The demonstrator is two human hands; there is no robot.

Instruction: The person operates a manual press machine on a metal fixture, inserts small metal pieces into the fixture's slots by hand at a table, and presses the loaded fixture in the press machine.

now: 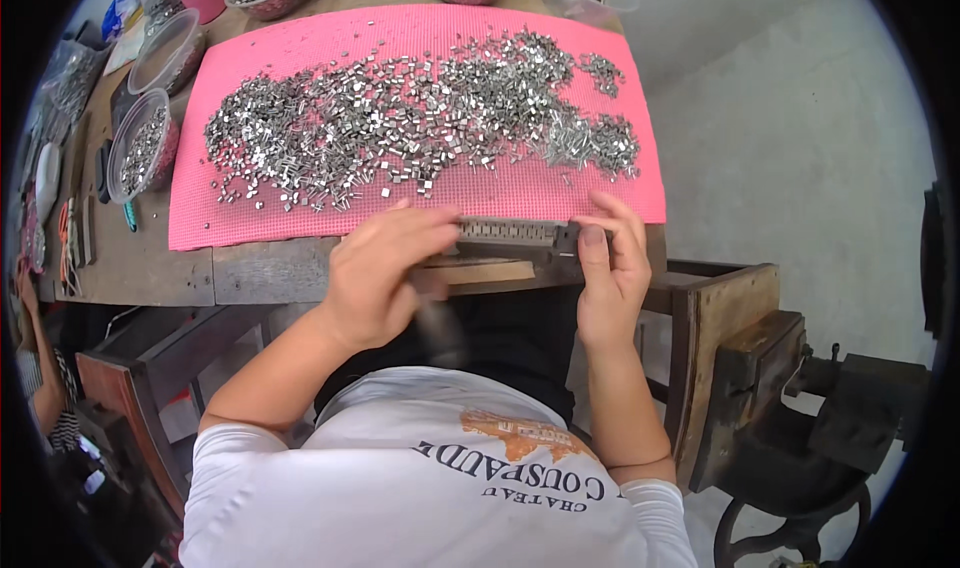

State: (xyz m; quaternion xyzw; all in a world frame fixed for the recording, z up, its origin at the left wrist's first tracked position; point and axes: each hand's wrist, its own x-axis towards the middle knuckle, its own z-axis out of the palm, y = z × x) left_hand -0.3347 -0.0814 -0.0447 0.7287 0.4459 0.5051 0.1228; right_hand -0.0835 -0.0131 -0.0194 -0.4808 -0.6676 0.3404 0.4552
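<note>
A long slotted metal bar [508, 231] lies level along the near edge of the pink mat, with a black block [567, 240] at its right end. My right hand [612, 278] grips that end, thumb over the block and fingers behind. My left hand [380, 268] is over the bar's left end, its fingers bent and partly blurred. Under this hand hangs a dark, motion-smeared object [440, 330], seemingly held in it; its kind cannot be made out. Just below the bar, a pale wooden strip [490, 272] juts from the table edge.
Many small shiny metal pieces [390, 113] cover the pink mat [310, 43]. Plastic tubs [145, 146] of similar pieces stand to the left and behind. Pliers-like tools [70, 238] lie far left. A vise [850, 408] stands at right; another person's arm [40, 348] shows at left.
</note>
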